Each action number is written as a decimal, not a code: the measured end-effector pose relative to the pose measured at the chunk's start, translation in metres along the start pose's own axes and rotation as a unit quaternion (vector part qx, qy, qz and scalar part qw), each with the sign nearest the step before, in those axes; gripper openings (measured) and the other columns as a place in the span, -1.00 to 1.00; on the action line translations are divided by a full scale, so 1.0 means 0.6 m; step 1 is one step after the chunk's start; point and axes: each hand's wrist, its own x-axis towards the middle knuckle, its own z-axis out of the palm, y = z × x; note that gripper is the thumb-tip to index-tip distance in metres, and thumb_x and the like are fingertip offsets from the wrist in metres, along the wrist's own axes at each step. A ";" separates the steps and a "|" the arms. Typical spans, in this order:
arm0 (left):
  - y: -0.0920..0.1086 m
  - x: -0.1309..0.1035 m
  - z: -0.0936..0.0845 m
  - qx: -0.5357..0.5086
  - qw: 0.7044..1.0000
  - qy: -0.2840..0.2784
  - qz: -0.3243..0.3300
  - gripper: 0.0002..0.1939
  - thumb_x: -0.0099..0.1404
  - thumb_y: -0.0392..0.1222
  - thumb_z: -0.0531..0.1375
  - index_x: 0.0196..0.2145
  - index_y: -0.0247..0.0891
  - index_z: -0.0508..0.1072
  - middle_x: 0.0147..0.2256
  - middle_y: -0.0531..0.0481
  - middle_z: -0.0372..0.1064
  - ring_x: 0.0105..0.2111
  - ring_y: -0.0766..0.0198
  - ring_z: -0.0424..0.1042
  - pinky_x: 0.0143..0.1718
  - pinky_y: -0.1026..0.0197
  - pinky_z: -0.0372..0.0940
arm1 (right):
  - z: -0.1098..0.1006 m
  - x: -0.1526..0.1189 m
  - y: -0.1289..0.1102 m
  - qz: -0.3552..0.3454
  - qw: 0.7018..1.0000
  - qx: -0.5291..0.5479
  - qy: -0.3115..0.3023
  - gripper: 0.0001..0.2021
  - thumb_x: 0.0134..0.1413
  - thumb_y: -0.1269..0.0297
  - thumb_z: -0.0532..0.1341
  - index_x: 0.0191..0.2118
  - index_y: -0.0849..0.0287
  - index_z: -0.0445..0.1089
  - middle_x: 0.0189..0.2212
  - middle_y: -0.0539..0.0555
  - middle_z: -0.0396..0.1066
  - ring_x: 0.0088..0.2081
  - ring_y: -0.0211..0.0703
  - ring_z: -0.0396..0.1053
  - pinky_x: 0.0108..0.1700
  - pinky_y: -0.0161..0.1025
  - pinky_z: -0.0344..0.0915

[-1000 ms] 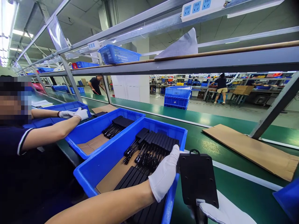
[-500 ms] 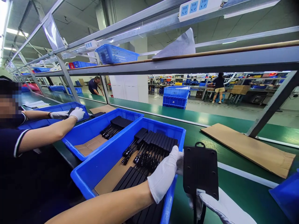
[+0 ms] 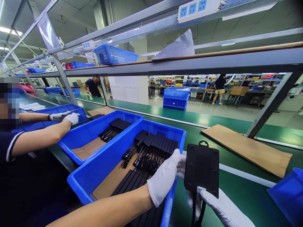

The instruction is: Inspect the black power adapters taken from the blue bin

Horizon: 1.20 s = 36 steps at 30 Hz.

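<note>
A flat black plastic box with cables [image 3: 201, 168] is held upright in front of me. It has a hanging loop on top, screw holes near its edges and a small white label at the bottom. My right hand [image 3: 221, 206], white-gloved, grips its lower end, thumb beside the label and fingers behind the cables. At the box's left edge, my left hand [image 3: 165, 176], also gloved, pinches it with fingertips partly hidden behind. Below my left forearm, a blue bin [image 3: 78, 186] holds rows of similar black boxes [image 3: 161, 142] with bundled cables, over a cardboard sheet [image 3: 106, 186].
Another blue bin [image 3: 68, 146] with black units adjoins on the left. Beyond it a co-worker's gloved hands [image 3: 71, 118] work over a further bin. Flat cardboard [image 3: 248, 149] lies on the green bench [image 3: 236, 189]; a blue container [image 3: 288, 195] stands right. A shelf beam [image 3: 213, 64] crosses above.
The view has shifted slightly, and most things sit a little further left. Both my hands stay on the black box. The co-worker's hands have lowered slightly; a person in the background has straightened up.
</note>
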 end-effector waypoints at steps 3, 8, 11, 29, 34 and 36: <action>0.002 0.000 0.000 0.000 1.000 -0.001 -0.001 -0.27 0.37 0.28 -0.20 -0.11 -0.40 0.49 -0.24 -0.18 0.44 -0.27 0.26 0.38 -0.26 0.28 0.20 | -0.001 0.000 0.003 0.002 1.000 -0.016 0.010 -0.43 0.11 -0.31 0.06 -0.26 0.17 0.42 -0.31 0.18 0.49 -0.24 0.10 0.43 -0.01 0.04 0.32; 0.004 0.000 0.000 0.007 1.000 0.000 -0.002 -0.27 0.37 0.28 -0.20 -0.12 -0.40 0.49 -0.25 -0.17 0.44 -0.27 0.26 0.38 -0.25 0.28 0.20 | 0.002 0.007 -0.007 -0.002 1.000 -0.021 0.012 -0.39 0.04 -0.38 0.06 -0.34 0.15 0.42 -0.37 0.17 0.48 -0.29 0.10 0.43 -0.06 0.04 0.36; 0.004 0.000 0.000 0.008 1.000 -0.004 0.000 -0.27 0.37 0.27 -0.21 -0.11 -0.40 0.48 -0.25 -0.18 0.44 -0.25 0.24 0.39 -0.25 0.27 0.21 | 0.004 0.011 -0.013 0.003 1.000 -0.022 0.013 -0.36 0.00 -0.41 0.05 -0.36 0.15 0.44 -0.41 0.18 0.48 -0.31 0.13 0.44 -0.08 0.08 0.36; 0.014 -0.007 0.001 0.094 0.995 -0.023 0.022 -0.68 0.37 -0.06 0.04 -0.14 -0.36 0.43 -0.26 -0.11 0.41 -0.32 0.25 0.36 -0.23 0.18 0.26 | -0.019 -0.016 0.024 0.046 0.993 -0.052 0.093 -0.41 0.12 -0.19 0.12 -0.02 0.26 0.45 -0.11 0.25 0.45 0.04 0.26 0.30 0.16 0.06 0.18; 0.016 -0.009 0.004 0.090 0.995 -0.030 0.017 -0.67 0.38 -0.06 0.00 -0.14 -0.33 0.43 -0.27 -0.13 0.44 -0.35 0.21 0.40 -0.22 0.11 0.28 | -0.015 -0.012 0.004 0.043 0.996 -0.046 0.066 -0.45 0.15 -0.19 0.06 -0.19 0.24 0.51 -0.29 0.21 0.49 -0.22 0.20 0.43 0.04 0.08 0.30; 0.016 -0.009 0.004 0.095 0.995 -0.031 0.019 -0.67 0.37 -0.05 0.00 -0.14 -0.31 0.43 -0.26 -0.13 0.44 -0.33 0.19 0.41 -0.21 0.10 0.28 | -0.013 -0.009 -0.006 0.044 0.995 -0.046 0.071 -0.45 0.12 -0.21 0.07 -0.27 0.22 0.50 -0.33 0.22 0.49 -0.25 0.22 0.43 0.01 0.12 0.31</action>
